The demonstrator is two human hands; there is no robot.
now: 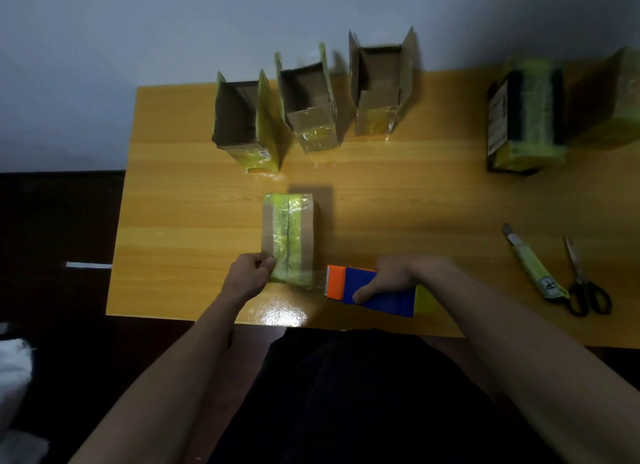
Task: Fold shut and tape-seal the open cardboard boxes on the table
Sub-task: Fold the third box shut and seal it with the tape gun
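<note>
A closed cardboard box (pixel 289 236), its top seam covered with yellow-green tape, lies near the middle of the wooden surface (pixel 398 193). The left hand (pixel 250 279) pinches the box's near end at its 7 o'clock corner. The right hand (pixel 393 279) grasps a blue and orange tape dispenser (pixel 369 292) just beside the box at 4 o'clock, a clear strip of tape running from it to the box. Three open boxes (pixel 308 107) stand at 12 o'clock; two taped boxes (pixel 526 117) lie at 2 o'clock. A utility knife (pixel 533 264) and scissors (pixel 581 280) rest at 3 o'clock.
</note>
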